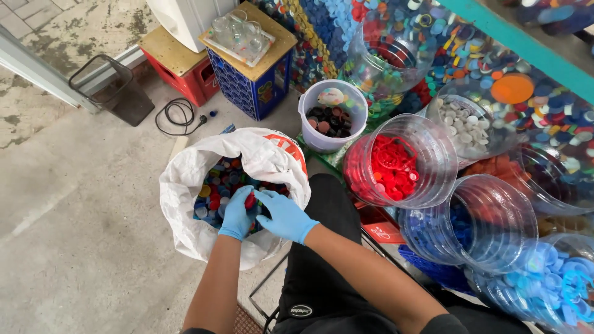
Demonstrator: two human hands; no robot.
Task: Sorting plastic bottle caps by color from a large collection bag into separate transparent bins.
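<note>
Two gloved hands, left hand (237, 213) and right hand (283, 214), grips together around a red cap (250, 200) over the white sack (185, 185).

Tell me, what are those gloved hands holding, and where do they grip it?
A red bottle cap, pinched at its edges between the left hand and right hand, over the white sack.

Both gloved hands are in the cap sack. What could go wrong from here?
1. The white sack is soft and slumped; its folded rim could sag and spill mixed caps.
2. The left hand and right hand pinch a red cap together; it may slip back into the mix.
3. The clear jars, like the red-cap jar, lie tilted with open mouths; a knock might roll caps out.
</note>
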